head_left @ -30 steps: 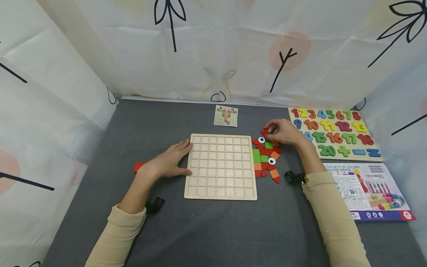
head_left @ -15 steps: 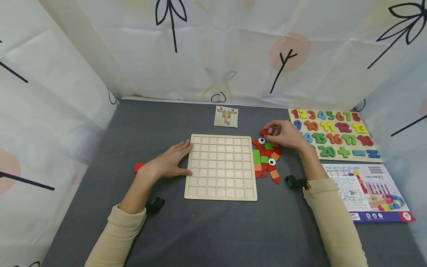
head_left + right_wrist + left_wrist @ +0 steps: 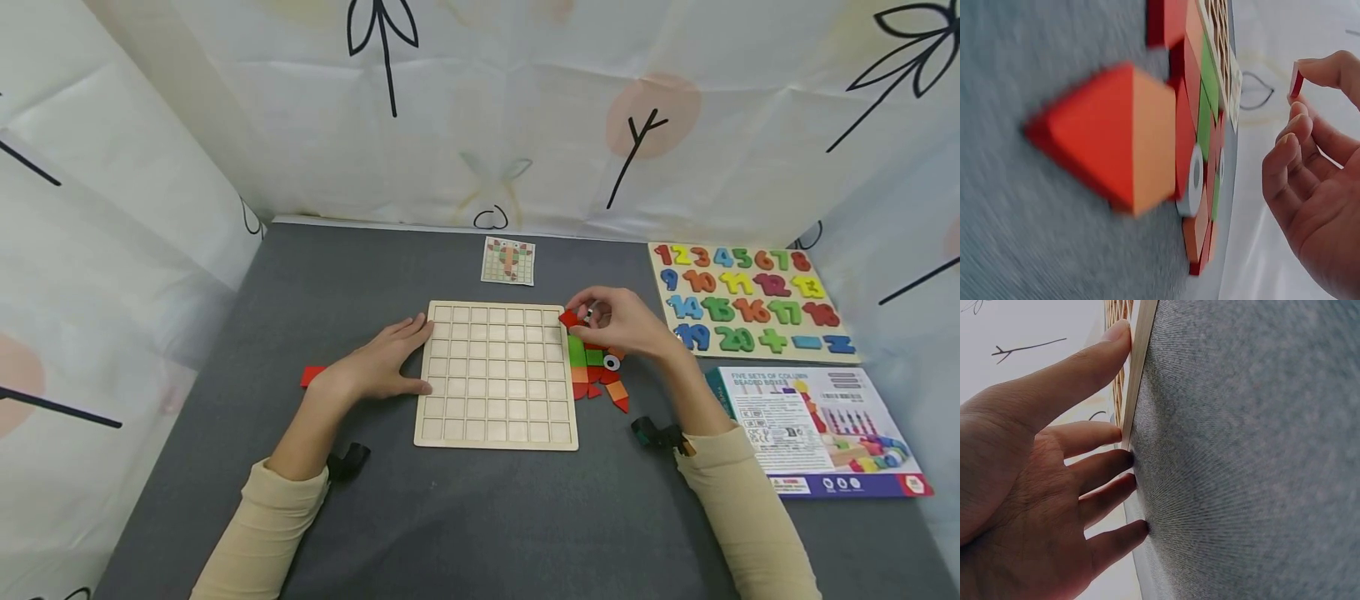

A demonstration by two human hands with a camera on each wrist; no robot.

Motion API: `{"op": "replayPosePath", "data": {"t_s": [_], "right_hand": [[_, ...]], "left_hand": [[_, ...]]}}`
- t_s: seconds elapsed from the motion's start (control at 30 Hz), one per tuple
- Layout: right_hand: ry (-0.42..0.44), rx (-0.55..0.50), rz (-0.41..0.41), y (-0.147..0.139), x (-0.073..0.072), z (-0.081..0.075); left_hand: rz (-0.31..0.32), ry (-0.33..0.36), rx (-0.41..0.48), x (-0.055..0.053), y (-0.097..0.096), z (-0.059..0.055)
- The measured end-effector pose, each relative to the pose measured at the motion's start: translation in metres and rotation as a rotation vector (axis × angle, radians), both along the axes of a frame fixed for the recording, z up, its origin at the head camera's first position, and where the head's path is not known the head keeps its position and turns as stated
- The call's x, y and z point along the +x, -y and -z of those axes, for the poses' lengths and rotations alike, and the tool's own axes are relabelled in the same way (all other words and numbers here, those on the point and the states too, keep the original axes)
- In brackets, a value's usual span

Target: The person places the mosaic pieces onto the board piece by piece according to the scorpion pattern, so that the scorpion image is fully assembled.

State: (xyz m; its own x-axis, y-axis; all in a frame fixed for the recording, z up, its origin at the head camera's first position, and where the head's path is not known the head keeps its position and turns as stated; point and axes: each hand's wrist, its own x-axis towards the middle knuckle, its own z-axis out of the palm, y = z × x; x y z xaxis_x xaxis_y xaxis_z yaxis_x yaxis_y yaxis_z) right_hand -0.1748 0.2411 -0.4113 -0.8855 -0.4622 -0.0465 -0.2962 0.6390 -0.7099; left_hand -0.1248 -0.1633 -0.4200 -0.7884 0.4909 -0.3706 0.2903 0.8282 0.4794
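Observation:
My left hand rests at the left edge of a wooden grid board, its thumb and fingers extended and touching the rim. Over the board's upper right corner, my right hand pinches a small red block between thumb and index finger. In the right wrist view, the block is held up above the table and seen nearly edge-on. Beside the board's right side lie flat red, green and orange pieces, among them a green piece and a white ring-shaped eye piece. My right hand partly covers this group.
A small pattern card lies behind the board. At the right are a number puzzle board and a printed box. A red piece shows beside my left wrist. A patterned white cloth hangs behind the table.
My right hand has moved left and slightly nearer, carrying the red block from behind the loose pieces to the board's upper right corner. My left hand stays in place.

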Motion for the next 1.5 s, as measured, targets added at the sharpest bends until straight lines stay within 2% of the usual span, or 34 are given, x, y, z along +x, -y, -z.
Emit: {"op": "replayPosePath", "data": {"t_s": [0.37,0.63,0.8,1.5], "right_hand": [[0.006,0.097,-0.092,0.023,0.006,0.003],[-0.058,0.231,-0.064,0.03,0.002,0.006],[-0.054,0.282,-0.033,0.032,0.0,0.01],[-0.06,0.254,-0.03,0.033,0.002,0.011]], "left_hand": [[-0.002,-0.004,0.007,0.0,0.0,-0.002],[-0.002,0.0,0.009,0.0,0.001,0.0],[-0.008,0.009,0.011,0.0,0.0,0.002],[-0.007,0.006,0.038,0.0,0.001,0.002]]}}
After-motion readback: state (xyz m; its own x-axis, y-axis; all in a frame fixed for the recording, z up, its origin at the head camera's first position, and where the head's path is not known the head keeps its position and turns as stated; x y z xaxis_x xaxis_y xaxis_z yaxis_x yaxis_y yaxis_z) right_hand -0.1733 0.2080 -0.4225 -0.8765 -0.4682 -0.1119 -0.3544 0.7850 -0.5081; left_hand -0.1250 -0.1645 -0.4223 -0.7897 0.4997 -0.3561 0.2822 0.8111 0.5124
